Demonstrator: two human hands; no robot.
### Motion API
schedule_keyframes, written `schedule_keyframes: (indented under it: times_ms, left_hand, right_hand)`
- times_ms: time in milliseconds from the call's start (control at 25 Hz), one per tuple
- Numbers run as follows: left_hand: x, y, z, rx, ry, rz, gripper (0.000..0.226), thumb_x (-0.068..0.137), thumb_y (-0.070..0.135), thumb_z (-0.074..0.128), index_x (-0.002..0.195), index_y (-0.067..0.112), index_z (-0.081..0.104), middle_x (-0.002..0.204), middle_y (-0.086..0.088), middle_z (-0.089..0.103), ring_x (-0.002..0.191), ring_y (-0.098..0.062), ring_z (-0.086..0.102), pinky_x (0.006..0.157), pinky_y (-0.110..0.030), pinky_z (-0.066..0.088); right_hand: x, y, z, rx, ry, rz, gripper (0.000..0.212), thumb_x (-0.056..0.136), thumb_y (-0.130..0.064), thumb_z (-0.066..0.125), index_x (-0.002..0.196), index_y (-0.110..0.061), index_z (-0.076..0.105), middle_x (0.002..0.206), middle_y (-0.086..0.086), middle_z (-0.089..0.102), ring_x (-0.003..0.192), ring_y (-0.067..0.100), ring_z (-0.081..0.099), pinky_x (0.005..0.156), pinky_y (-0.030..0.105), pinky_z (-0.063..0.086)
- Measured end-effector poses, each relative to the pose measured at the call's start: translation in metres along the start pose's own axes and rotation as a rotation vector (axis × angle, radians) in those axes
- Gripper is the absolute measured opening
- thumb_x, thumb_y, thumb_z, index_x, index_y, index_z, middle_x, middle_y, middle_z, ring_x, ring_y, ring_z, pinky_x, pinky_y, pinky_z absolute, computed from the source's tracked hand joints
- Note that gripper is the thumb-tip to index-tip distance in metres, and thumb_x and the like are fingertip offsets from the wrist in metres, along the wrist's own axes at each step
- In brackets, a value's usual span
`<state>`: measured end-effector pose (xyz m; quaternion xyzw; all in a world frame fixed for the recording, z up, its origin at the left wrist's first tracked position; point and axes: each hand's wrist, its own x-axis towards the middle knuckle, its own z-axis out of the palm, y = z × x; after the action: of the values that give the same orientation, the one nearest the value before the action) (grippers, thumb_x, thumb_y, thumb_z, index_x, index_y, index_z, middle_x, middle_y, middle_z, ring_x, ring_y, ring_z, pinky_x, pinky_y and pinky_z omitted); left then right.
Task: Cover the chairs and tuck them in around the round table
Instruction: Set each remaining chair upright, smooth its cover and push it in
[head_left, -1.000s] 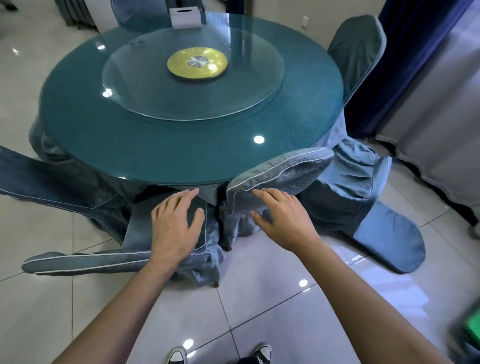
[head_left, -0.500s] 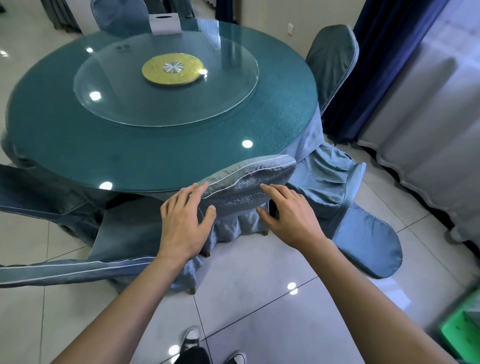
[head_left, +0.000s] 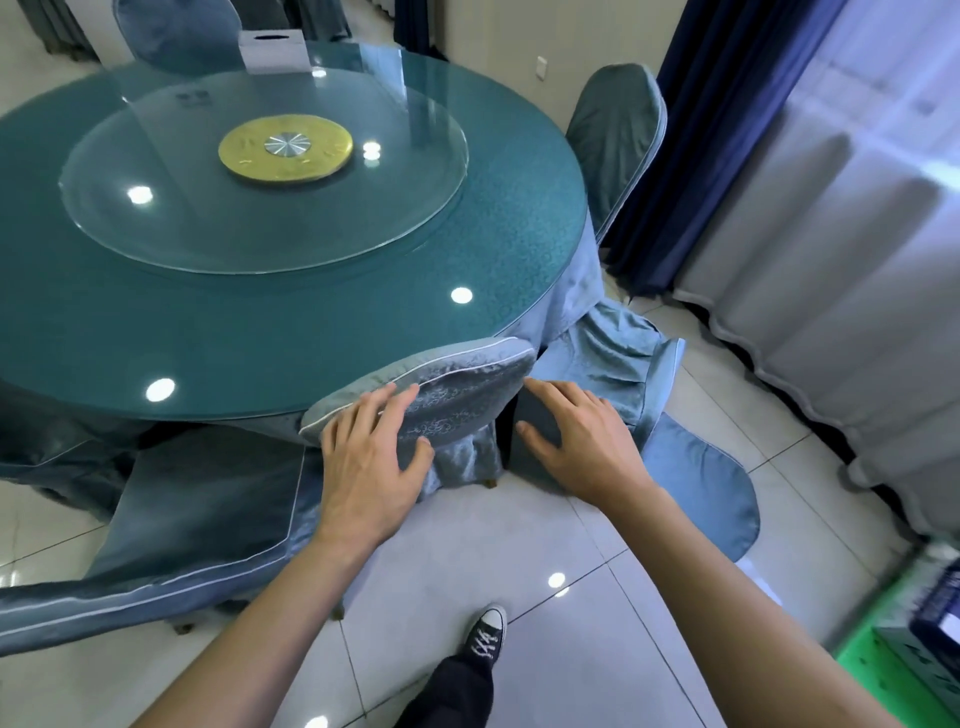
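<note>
A round table (head_left: 260, 332) with a teal glass top fills the upper left. A chair in a blue-grey cover (head_left: 457, 395) stands against its near rim, backrest towards me. My left hand (head_left: 374, 457) lies flat on the left part of that backrest, fingers spread. My right hand (head_left: 576, 436) hovers open just right of the backrest, over the seat of a second covered chair (head_left: 691, 467), holding nothing. A third covered chair (head_left: 208, 519) lies low at the left, and a fourth (head_left: 618, 135) stands at the table's far right.
A glass turntable (head_left: 260, 176) with a gold hub sits on the table, a white box (head_left: 272, 49) behind it. Dark blue and grey curtains (head_left: 831, 234) hang on the right. A green crate (head_left: 914, 660) stands at the lower right. My shoe (head_left: 488, 631) is on the tiled floor.
The covered chair has slid in to the table's rim. My left hand has shifted onto its backrest. My right hand has come off the backrest to its right side.
</note>
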<state>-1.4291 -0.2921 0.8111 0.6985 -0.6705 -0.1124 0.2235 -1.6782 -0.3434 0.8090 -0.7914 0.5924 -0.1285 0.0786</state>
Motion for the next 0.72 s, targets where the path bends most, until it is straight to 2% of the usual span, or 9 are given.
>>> schedule_keyframes:
  times_ms: [280, 520, 720]
  left_hand:
    - [0.048, 0.044, 0.032, 0.018, 0.026, 0.015, 0.058, 0.087, 0.041, 0.047, 0.142, 0.025, 0.050, 0.143, -0.001, 0.050, 0.131, -0.026, 0.046, 0.111, -0.044, 0.032]
    - [0.085, 0.114, 0.061, -0.010, 0.056, -0.022, 0.056, 0.087, 0.037, 0.049, 0.141, 0.023, 0.053, 0.147, -0.006, 0.048, 0.136, -0.030, 0.043, 0.112, -0.049, 0.031]
    - [0.097, 0.168, 0.086, -0.021, 0.040, 0.007, 0.055, 0.087, 0.036, 0.050, 0.140, 0.023, 0.054, 0.145, -0.005, 0.050, 0.134, -0.029, 0.044, 0.112, -0.047, 0.031]
  right_hand:
    - [0.042, 0.054, -0.017, -0.007, 0.029, -0.019, 0.053, 0.094, -0.051, 0.052, 0.143, -0.030, 0.047, 0.130, -0.005, 0.059, 0.113, 0.023, 0.059, 0.095, 0.037, 0.045]
    - [0.065, 0.125, -0.049, -0.006, 0.035, 0.030, 0.054, 0.095, -0.052, 0.052, 0.144, -0.030, 0.047, 0.131, -0.006, 0.058, 0.116, 0.021, 0.058, 0.098, 0.039, 0.045]
    - [0.065, 0.177, -0.069, -0.005, 0.050, 0.049, 0.053, 0.096, -0.051, 0.053, 0.144, -0.030, 0.047, 0.129, -0.006, 0.059, 0.113, 0.021, 0.057, 0.096, 0.036, 0.045]
